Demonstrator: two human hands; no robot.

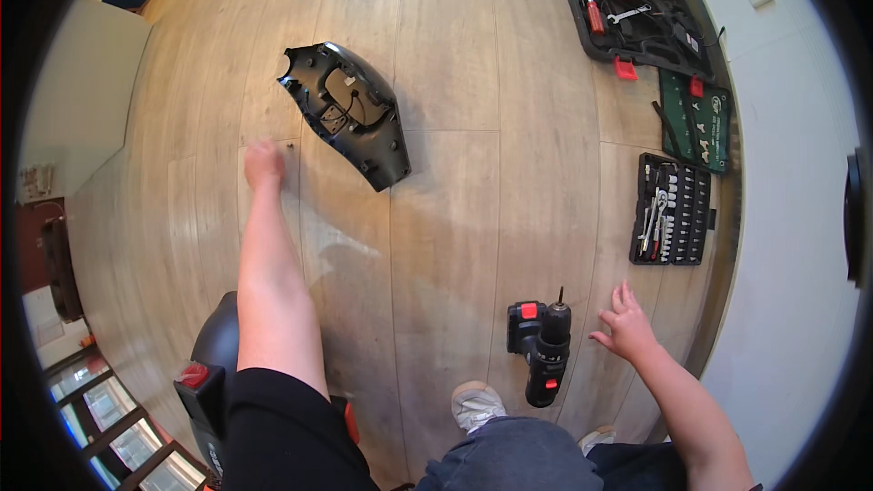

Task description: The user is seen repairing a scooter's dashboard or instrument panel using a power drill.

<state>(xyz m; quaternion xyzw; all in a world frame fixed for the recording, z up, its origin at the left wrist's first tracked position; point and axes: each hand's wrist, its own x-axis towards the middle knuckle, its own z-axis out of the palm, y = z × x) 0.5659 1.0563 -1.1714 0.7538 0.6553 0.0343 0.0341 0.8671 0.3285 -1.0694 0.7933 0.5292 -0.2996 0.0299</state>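
My left hand (264,165) reaches far out to the floor on the left, its fingers curled down; whatever they may hold is hidden. Just right of it lies a tiny dark piece (290,145), perhaps a screw. Beyond that rests a black curved plastic cover (377,147), hollow side up, with a cable inside. My right hand (626,325) hovers with fingers spread and nothing in it. To its left a black cordless drill (550,350) with red accents lies on its side, a bit fitted in the chuck. No contact shows between hand and drill.
A socket set (672,209) lies unfolded near the right wall. Past it are a green tool pouch (698,123) and an open black tool case (627,9). A black machine part (211,382) with red stands beside my left arm. My shoe (476,405) is near the drill.
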